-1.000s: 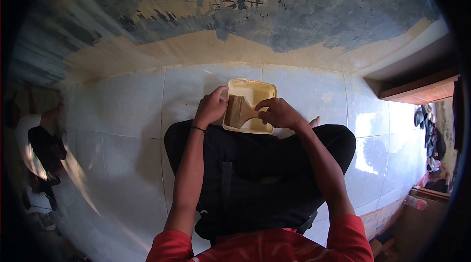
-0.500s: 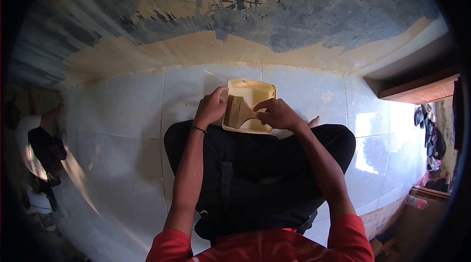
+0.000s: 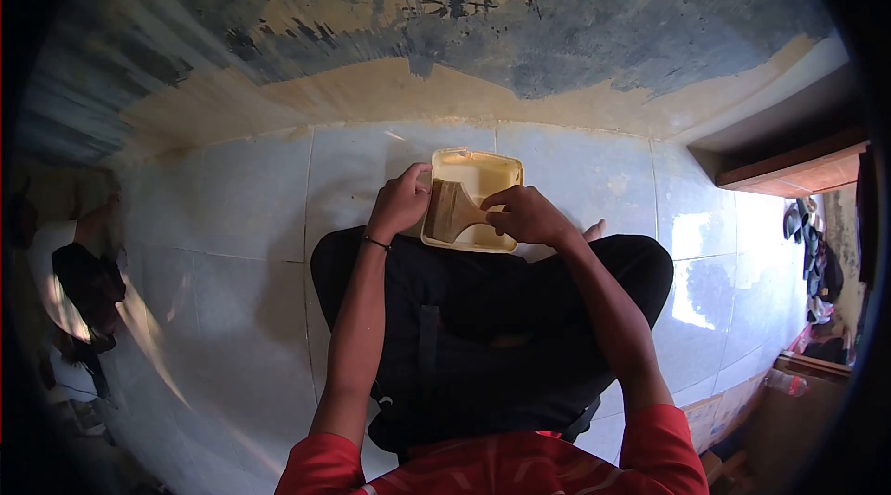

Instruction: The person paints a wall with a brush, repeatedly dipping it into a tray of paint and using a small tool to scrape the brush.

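Note:
A pale yellow paint tray [image 3: 512, 168] lies on the tiled floor between my crossed legs and the wall. At its left rim, my left hand [image 3: 402, 203] holds the edge, thumb and fingers bent around it. My right hand [image 3: 527, 216] pinches the handle of a wide flat paintbrush [image 3: 455, 213], reaching in from the right side. The brush lies slanted across the lower part of the tray, its bristle end toward the left rim and my left fingers. Light-coloured residue coats the inside of the tray.
Ahead rises a wall [image 3: 520, 40] with patchy grey-blue paint over a beige lower band. Another person [image 3: 83, 272] is at the far left. To the right are a wooden ledge [image 3: 798, 166], a pile of dark items [image 3: 817, 258] and a plastic bottle [image 3: 787, 383].
My hands, the brush and the tray stay almost exactly in place. At the far left, the other person has shifted slightly.

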The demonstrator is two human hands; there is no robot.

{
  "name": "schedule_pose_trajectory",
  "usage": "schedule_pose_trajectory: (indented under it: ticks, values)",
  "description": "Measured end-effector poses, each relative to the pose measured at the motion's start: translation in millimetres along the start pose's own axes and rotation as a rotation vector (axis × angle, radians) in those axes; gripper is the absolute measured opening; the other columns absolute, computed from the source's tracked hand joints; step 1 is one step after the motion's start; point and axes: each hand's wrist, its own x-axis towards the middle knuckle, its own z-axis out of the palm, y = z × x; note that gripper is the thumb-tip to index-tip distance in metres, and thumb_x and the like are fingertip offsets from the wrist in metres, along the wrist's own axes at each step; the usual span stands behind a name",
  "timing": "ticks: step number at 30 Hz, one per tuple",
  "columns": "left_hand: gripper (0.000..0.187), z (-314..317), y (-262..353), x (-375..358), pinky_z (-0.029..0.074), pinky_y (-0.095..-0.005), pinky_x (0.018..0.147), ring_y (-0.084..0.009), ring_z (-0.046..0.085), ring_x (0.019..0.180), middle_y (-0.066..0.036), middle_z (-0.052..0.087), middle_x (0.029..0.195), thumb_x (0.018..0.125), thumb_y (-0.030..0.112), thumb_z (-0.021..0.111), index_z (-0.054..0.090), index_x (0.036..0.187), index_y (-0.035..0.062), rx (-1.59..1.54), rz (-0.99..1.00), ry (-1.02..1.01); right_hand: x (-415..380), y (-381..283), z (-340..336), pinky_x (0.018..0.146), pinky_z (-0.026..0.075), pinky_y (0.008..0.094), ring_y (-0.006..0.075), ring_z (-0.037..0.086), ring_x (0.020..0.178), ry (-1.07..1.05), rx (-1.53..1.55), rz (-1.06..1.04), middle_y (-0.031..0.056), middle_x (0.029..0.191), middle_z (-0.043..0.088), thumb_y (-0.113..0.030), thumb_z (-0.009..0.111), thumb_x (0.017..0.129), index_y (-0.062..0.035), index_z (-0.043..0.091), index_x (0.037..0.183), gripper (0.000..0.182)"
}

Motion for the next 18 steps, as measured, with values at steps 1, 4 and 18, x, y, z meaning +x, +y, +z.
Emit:
schedule_pose_trajectory:
  ticks: [1,4,18]
  values:
    - [0.039,0.5,-0.5,0.3,0.052,-0.0310,0.069,-0.0199,0.068,0.074,-0.016,0.067,0.096,0.084,0.002,0.044,0.050,0.122,0.0070,-0.004,-0.001,0.001,-0.1,-0.1,0.1,0.066,0.052,0.0295,0.0168,0.066,0.063,0.002,0.000,-0.002,0.0118,0.072,0.068,-0.015,0.056,0.083,-0.0003,0.064,0.107,0.030]
    - [0.039,-0.4,1.4,-0.5,0.051,-0.0324,0.071,-0.0217,0.068,0.076,-0.016,0.067,0.097,0.084,0.003,0.045,0.050,0.122,0.0072,-0.016,-0.010,-0.005,-0.1,-0.3,0.0,0.066,0.052,0.0291,0.0166,0.066,0.063,0.002,-0.003,0.001,0.0118,0.071,0.068,-0.015,0.057,0.082,0.0002,0.064,0.107,0.030]
    - [0.040,-5.2,-2.9,-2.0,0.049,-0.0437,0.080,-0.0331,0.062,0.092,-0.013,0.066,0.098,0.082,0.012,0.047,0.050,0.122,0.0105,0.195,-0.094,0.088,-24.5,-16.5,-11.0,0.064,0.052,0.0440,0.0350,0.063,0.064,0.365,-0.514,-0.071,0.0190,0.070,0.064,-0.022,0.053,0.080,-0.0066,0.067,0.090,0.023]
